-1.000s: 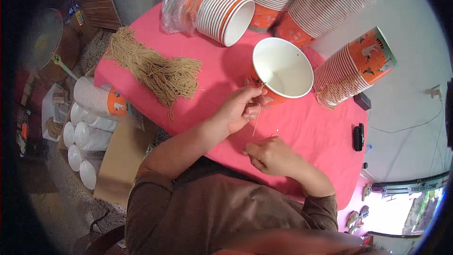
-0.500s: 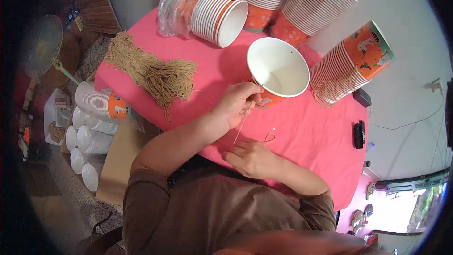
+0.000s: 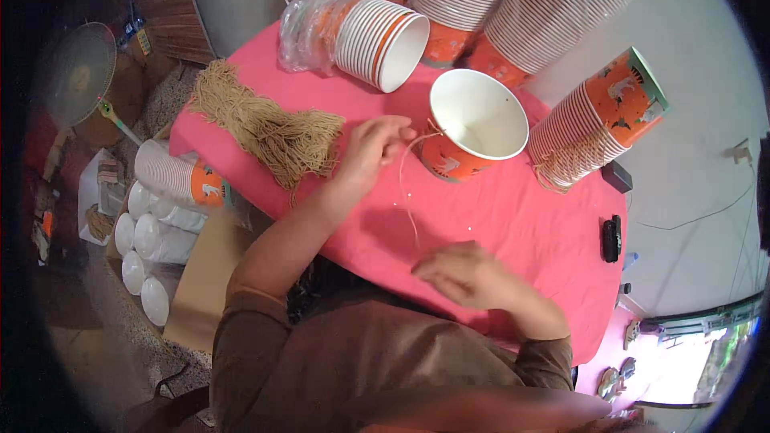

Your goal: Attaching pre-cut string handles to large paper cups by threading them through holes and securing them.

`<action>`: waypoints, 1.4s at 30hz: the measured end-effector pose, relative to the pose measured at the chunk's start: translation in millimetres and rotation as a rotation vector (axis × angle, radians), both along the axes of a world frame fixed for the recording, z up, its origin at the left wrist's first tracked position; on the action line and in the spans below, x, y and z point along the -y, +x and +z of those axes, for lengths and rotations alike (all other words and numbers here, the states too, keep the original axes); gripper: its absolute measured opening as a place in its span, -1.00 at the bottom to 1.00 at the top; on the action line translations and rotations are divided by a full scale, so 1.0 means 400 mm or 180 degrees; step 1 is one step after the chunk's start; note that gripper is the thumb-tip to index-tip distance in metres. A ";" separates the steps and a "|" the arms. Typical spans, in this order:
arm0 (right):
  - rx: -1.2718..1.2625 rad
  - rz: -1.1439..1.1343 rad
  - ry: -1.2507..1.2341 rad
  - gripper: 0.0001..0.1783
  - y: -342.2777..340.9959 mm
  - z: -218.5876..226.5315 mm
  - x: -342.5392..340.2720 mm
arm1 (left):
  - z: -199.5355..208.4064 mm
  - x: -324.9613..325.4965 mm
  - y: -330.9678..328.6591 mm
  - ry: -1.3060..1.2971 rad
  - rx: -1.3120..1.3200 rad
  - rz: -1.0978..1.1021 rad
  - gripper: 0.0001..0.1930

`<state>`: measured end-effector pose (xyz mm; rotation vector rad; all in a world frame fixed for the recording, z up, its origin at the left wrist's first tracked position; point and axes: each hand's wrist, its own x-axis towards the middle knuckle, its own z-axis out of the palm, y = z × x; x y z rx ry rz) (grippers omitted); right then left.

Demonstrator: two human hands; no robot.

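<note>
Left hand (image 3: 377,150) beside tan cord (image 3: 403,178) on round orange paper tub (image 3: 451,162); right hand (image 3: 465,274) near front worktop (image 3: 529,208) edge; can't tell either grip.

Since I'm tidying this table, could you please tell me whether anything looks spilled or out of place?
A few white specks lie on the pink cloth, between the open cup and the right hand; scattered, they look like stray bits, though too small to identify.

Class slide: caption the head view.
Left hand near thin tan string on a round orange paper tub; right hand nearby.
</note>
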<state>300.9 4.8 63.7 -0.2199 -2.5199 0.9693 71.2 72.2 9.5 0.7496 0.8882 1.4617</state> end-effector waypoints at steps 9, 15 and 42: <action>-0.1084 -0.1115 -0.1166 -0.89 -0.032 0.284 -0.153 | 0.033 0.082 0.180 0.3335 -0.3295 0.0886 -0.67; -0.2194 -0.0913 -0.1723 -0.81 0.020 0.328 -0.310 | 0.052 0.022 0.123 0.2824 -0.3699 0.0325 -0.63; -0.2691 -0.0394 -0.2874 -0.86 0.032 0.224 -0.330 | 0.230 0.091 0.037 0.0532 -0.0774 -0.1472 -0.79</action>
